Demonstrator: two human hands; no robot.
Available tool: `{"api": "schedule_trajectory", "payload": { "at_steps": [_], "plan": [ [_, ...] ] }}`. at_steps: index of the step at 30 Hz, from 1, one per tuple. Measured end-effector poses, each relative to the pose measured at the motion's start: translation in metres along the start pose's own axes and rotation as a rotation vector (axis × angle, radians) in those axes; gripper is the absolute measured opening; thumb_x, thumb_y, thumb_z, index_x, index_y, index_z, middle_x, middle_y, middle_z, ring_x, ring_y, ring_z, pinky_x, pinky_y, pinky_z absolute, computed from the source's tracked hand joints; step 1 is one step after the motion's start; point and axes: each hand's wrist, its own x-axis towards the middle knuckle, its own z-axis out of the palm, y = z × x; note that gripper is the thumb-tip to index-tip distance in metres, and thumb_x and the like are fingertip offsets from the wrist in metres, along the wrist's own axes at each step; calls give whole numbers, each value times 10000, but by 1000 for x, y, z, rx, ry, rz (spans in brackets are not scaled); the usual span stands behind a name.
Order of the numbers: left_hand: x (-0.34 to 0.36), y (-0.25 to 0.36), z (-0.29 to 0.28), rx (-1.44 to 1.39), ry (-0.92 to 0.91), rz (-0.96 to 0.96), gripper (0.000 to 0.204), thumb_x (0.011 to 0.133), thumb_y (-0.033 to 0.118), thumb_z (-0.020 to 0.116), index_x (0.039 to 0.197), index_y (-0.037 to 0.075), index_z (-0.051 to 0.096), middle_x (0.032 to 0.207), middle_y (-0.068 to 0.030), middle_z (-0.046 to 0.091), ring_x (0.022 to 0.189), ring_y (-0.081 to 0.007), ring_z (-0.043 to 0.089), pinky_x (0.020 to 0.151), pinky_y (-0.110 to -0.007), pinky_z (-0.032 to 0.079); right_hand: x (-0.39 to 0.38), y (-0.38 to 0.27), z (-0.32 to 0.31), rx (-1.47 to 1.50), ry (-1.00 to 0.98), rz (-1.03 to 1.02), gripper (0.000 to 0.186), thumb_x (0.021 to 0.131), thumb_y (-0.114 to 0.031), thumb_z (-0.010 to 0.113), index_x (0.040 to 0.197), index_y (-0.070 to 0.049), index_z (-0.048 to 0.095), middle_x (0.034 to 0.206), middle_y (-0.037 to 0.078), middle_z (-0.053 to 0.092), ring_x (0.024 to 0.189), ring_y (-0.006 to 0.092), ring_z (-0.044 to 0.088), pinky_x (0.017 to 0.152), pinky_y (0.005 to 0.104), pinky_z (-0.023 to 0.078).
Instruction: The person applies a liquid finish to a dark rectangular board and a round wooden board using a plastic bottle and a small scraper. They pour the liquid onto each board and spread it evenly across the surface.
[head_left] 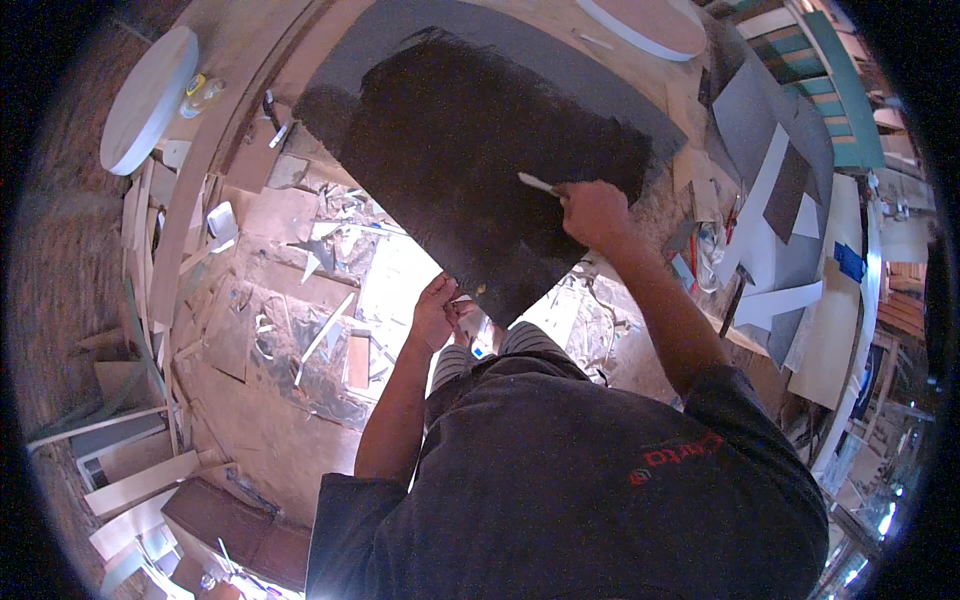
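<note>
1. As we look down, our right hand (598,215) sits at 2 o'clock from the centre, above the dark panel (470,140); its forearm slants up from 4 o'clock, elbow bent.
2. Our right fingers are curled closed around a narrow pale tool (540,184), which juts from the fist toward 10 o'clock; we cannot tell whether the visible part is its handle or its working end.
3. Our left hand (435,318) is at 8 o'clock, close to the centre, its forearm rising toward 1 o'clock. Its thumb and fingers are nearly closed, pinching the panel's left edge near the close corner.
4. The panel fills the space around 12 o'clock, with 1 corner aimed at 6 o'clock. A blackish-brown coat covers most of its face; a grey margin shows along its far and right edges, and streaky marks fringe the coat.
5. From 8 to 10 o'clock, we see the floor (310,400) littered with offcuts, scraps and pale strips, with a glaring bright patch beside the panel.
6. Around us are 2 round boards, a white-edged disc (150,100) at 10 o'clock and a brownish round (650,22) at 1 o'clock, plus grey sheets (745,110) toward 3 o'clock and a teal rack (848,110) at 2 o'clock.
</note>
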Motion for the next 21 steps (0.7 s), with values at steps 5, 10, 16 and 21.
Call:
{"api": "schedule_trajectory", "payload": {
  "at_steps": [5,10,16,21],
  "plan": [
    [2,-4,-5,-12,-46,-3,337,1048,190,547,1342,25,521,1176,-110,646,1093,-252,650,866,-419,591,-58,-56,-6,75,5,-35,315,912,-217,627,1201,-205,752,956,153,752,855,378,728,777,507,586],
    [-1,4,11,66,-82,18,395,1052,245,534,1372,14,524,1263,-133,647,1116,-261,647,948,-420,561,-92,-79,17,169,-27,-5,302,914,-206,618,1180,-183,759,969,153,754,859,377,728,764,510,581],
    [6,-2,0,-13,-195,13,392,1049,240,528,1375,21,532,1283,-132,647,1158,-272,626,966,-423,540,-127,-110,10,200,-34,-77,306,905,-205,626,1177,-178,763,959,157,761,843,355,738,745,490,582],
    [5,0,9,-114,-120,16,188,1042,155,550,1172,29,597,1092,-103,655,994,-233,655,846,-401,597,-141,-107,28,190,-10,-155,314,895,-172,618,1170,-192,769,968,134,769,854,338,742,773,474,580]
  ]
}}
